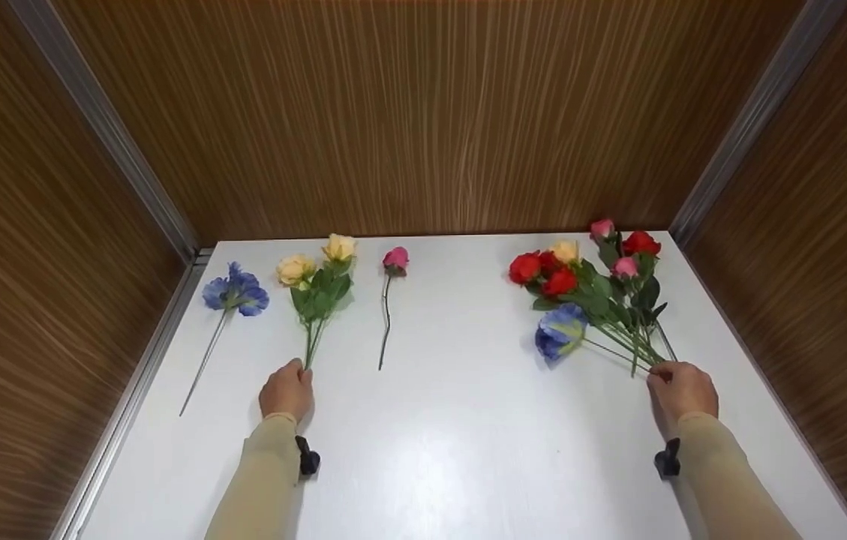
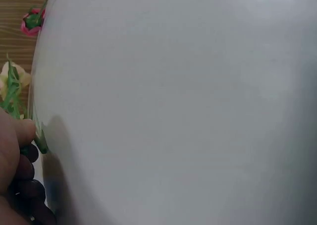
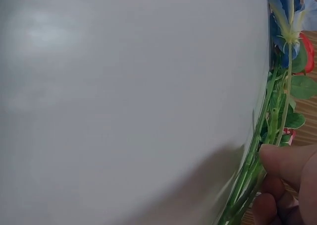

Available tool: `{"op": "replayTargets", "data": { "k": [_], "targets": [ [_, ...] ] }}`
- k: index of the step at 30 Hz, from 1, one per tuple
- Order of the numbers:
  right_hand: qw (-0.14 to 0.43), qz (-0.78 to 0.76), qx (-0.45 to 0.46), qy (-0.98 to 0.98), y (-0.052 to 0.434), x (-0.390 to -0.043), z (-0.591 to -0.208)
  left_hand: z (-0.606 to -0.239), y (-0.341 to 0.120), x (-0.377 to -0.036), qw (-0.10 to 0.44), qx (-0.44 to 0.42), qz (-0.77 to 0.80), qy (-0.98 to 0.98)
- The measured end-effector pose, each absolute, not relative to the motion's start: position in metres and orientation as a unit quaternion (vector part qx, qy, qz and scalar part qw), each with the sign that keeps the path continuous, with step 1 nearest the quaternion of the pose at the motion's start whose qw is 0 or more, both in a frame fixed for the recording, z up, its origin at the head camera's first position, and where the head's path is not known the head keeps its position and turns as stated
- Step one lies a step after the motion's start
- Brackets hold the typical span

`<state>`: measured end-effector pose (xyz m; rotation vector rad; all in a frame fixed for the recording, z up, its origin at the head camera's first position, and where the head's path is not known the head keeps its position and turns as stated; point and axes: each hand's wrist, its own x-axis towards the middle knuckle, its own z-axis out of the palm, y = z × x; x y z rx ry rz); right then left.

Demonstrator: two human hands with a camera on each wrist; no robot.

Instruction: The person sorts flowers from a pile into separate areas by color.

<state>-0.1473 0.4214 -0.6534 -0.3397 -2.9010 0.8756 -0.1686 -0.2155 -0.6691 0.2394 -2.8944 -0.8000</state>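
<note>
Two pale yellow roses on green stems are pinched near the stem ends by my left hand. In the left wrist view, thumb and fingers close on the green stems. My right hand grips a bunch of stems between thumb and curled fingers. That bunch carries red roses, a yellow rose, pink roses and a blue flower. Whether every stem there is within my right hand's grip I cannot tell.
A single pink rose on a thin dark stem lies between the hands. At the left lies a blue flower with a long stem. The white table has brown wood-grain panels behind it and on both sides.
</note>
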Motion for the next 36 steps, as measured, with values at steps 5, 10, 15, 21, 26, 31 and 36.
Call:
{"op": "replayTargets", "data": {
  "k": [5,10,15,21,26,31,36],
  "targets": [
    [0.065,0.276,-0.098,-0.954,0.421,-0.147,-0.653,-0.669,-0.216,-0.169,0.075,0.102,-0.273,-0.954],
    [0.056,0.286,-0.101,-0.951,0.419,-0.147,-0.651,-0.667,-0.215,-0.171,0.053,0.113,-0.261,-0.957],
    [0.05,0.294,-0.101,-0.949,0.417,-0.146,-0.648,-0.665,-0.214,-0.171,0.044,0.112,-0.255,-0.959],
    [0.074,0.3,-0.078,-0.948,0.411,-0.143,-0.642,-0.666,-0.213,-0.172,0.037,0.097,-0.254,-0.962],
    [0.089,0.299,-0.059,-0.948,0.402,-0.142,-0.636,-0.666,-0.212,-0.173,0.038,0.087,-0.26,-0.961],
    [0.113,0.298,-0.046,-0.947,0.394,-0.14,-0.632,-0.667,-0.213,-0.174,0.036,0.08,-0.259,-0.962],
    [0.156,0.302,-0.028,-0.94,0.381,-0.14,-0.629,-0.666,-0.214,-0.174,0.038,0.082,-0.253,-0.963]
  ]
}}
